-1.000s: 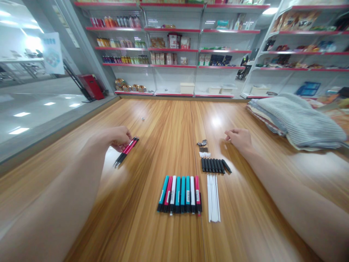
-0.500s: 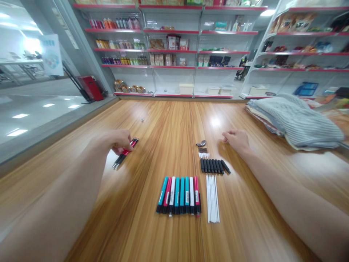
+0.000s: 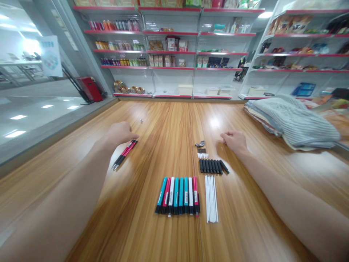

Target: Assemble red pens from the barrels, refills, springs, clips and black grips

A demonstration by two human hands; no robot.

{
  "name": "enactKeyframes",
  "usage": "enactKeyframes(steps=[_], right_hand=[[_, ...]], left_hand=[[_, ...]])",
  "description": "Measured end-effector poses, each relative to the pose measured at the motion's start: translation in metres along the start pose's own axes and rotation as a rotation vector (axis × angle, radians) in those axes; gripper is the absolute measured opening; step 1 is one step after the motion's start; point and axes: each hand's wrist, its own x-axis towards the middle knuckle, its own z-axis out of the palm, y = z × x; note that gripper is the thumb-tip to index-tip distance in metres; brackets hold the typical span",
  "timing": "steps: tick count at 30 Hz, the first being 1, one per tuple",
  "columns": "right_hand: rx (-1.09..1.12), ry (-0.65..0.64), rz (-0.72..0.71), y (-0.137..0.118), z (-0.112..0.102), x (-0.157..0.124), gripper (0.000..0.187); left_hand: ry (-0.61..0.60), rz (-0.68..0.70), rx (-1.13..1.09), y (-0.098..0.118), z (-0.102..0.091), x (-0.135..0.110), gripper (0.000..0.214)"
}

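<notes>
Eight pen barrels [image 3: 178, 195], teal, pink and white plastic with black tips, lie side by side nearest me on the glossy wooden table [image 3: 152, 240]; I count four teal, two pink and two white, each with a small printed label too fine to read. Just to their right sits a tight bundle of thin white refill tubes [image 3: 211, 198], too closely packed to count. Beyond those, seven short black caps [image 3: 213, 166] form a row, then a line of small white tips [image 3: 203, 155], a cluster of tiny dark parts [image 3: 201, 150] and a few metal clips [image 3: 200, 144], none countable from here. My right hand [image 3: 234, 141] rests loosely curled on the table just right of the clips, holding nothing I can see. My left hand [image 3: 120, 132] hovers released over the far end of two assembled pink-and-black pens [image 3: 124, 154], which lie together on the table well left of the rows. One small silver object [image 3: 141, 120] sits alone farther up the table. Folded grey striped cloths [image 3: 293, 122] are stacked at far right. Red-edged white store shelves [image 3: 174, 51] line the back wall; their packaging is unreadable.
</notes>
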Motion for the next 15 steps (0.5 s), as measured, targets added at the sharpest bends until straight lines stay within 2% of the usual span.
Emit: enactKeyframes(steps=[2,3,4,5,8,11,13,15], right_hand=[[-0.021,0.012,-0.002,0.001,0.001,0.001,0.024],[-0.034,0.018,-0.002,0.001,0.002,0.001,0.025],[-0.043,0.019,-0.003,0.001,0.002,0.001,0.025],[-0.046,0.018,-0.005,0.001,0.002,0.000,0.026],[0.014,0.003,-0.008,0.001,0.000,-0.005,0.026],[0.127,-0.030,-0.003,0.000,-0.003,-0.015,0.029],[0.193,-0.102,-0.007,-0.001,-0.007,-0.022,0.032],[0.254,-0.244,-0.032,-0.001,-0.013,-0.026,0.034]], left_hand=[[0.296,0.113,0.017,0.019,0.004,-0.008,0.043],[0.419,0.168,-0.012,0.031,0.008,-0.014,0.033],[0.499,0.208,-0.046,0.042,0.014,-0.022,0.022],[0.514,0.271,-0.080,0.054,0.022,-0.030,0.019],[0.408,0.456,-0.134,0.081,0.048,-0.052,0.019],[0.301,0.647,-0.182,0.094,0.069,-0.065,0.021],[0.230,0.779,-0.220,0.095,0.078,-0.068,0.022],[0.158,0.903,-0.254,0.094,0.084,-0.067,0.021]])
